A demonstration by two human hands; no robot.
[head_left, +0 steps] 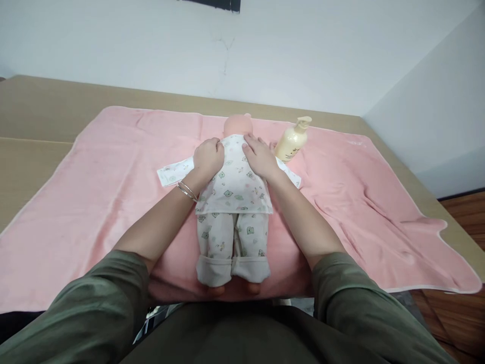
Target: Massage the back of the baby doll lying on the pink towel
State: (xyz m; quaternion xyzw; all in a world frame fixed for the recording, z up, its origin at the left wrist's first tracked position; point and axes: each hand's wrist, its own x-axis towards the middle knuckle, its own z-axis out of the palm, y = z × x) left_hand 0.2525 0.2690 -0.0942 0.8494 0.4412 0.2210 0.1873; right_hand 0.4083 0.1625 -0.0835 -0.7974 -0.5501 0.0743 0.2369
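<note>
Two points of contact: your left hand [209, 158], fingers curled, grip unclear, and right hand [262, 158], laid nearly flat, gripping nothing, rest on the clothed doll [235, 179], which lies on the pink blanket [125, 162].

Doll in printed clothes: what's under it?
The pink blanket shows around the doll, spread over the table; the patch directly beneath its body is covered and cannot be seen.

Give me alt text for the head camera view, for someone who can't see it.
The left hand and right hand rest on a dressed doll lying on a pink blanket. A pump bottle is to the doll's right in view.
</note>
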